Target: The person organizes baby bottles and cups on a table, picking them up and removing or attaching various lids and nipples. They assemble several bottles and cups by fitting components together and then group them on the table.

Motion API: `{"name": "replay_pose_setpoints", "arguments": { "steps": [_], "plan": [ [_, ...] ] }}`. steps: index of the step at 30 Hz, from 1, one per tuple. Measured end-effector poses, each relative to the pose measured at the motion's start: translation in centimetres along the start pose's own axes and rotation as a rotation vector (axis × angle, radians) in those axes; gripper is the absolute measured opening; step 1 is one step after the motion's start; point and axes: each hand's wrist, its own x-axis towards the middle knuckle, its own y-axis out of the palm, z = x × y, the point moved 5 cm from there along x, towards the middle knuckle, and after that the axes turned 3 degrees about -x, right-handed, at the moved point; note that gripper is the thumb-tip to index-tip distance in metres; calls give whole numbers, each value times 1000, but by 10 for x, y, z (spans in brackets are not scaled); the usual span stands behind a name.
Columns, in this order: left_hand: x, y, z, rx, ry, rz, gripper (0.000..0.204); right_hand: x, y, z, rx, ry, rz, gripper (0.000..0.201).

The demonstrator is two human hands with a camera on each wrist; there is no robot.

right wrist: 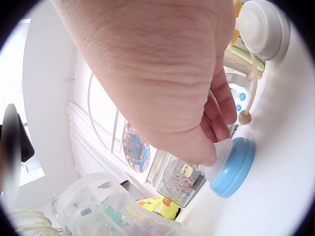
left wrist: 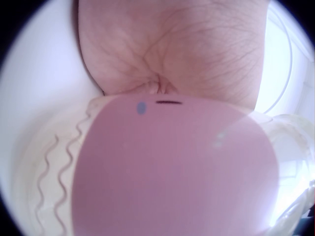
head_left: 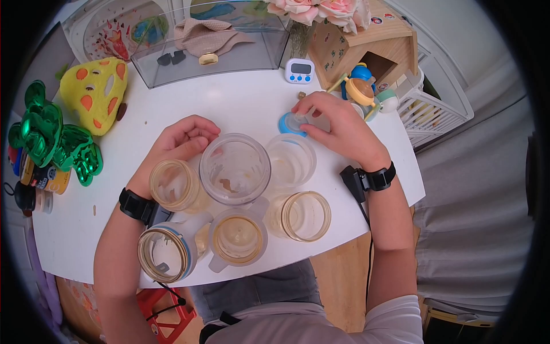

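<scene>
Pinching the blue-ringed cap (right wrist: 234, 169) narrowly with the right hand (head_left: 346, 129), right beneath the fingertips, its axis seemingly upright. Passing close above the frosted tub (head_left: 293, 163), toward the body, with the timer (head_left: 299, 71) beyond the fingers. Loosely curling the left hand (head_left: 182, 140), apparently empty, farther off, with the wide container (head_left: 235, 172) between.

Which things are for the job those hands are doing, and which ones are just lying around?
Seem to belong to the job:
- blue-ringed cap, its clear top pinched by the right hand
- six open containers, beside the left hand

Probably just lying about:
- yellow plush toy
- shiny green thing
- white gadget
- pink flowers
</scene>
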Motion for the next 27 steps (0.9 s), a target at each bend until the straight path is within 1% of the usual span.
{"name": "replay_pose_setpoints", "arguments": {
  "steps": [2,12,14,16,19,27],
  "plan": [
    [0,-1,0,9,1,-3,22,1,-2,0,63,57,-3,28],
    [1,-1,1,13,-3,-7,22,0,-1,-1,69,62,-13,28],
    [1,0,1,10,-2,-7,21,0,-1,-1,123,96,-17,27],
    [1,1,0,4,19,-55,18,0,-1,-2,100,83,-9,27],
    [0,-1,0,11,-5,-5,21,0,-2,0,68,60,-2,27],
    [0,-1,1,4,-7,-9,21,0,-2,-2,29,41,-11,28]
  ]
}}
